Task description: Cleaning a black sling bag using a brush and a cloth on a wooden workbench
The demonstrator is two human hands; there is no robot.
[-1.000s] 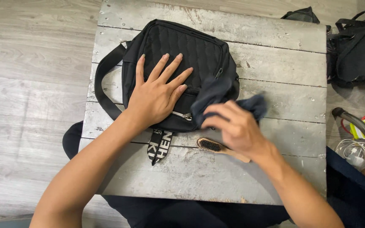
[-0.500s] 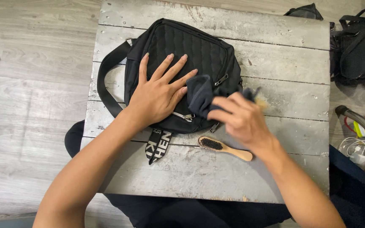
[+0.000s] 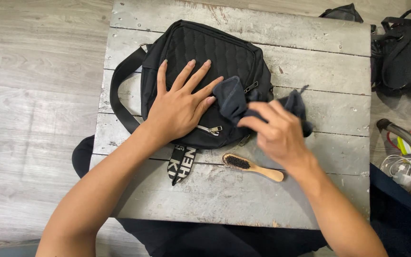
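Left hand (image 3: pixel 179 107) flat, fingers spread, pinning black sling bag (image 3: pixel 205 52); right hand (image 3: pixel 279 135) pinching dark cloth (image 3: pixel 231 97), probably best wiped along quilting.

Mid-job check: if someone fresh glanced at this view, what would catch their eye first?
The black bag lying flat in the middle of the worn grey wooden table, with the left hand spread flat on it. Next, the right hand gripping a dark cloth against the bag's right side. Just below, near the table's front, lies a small wooden brush.
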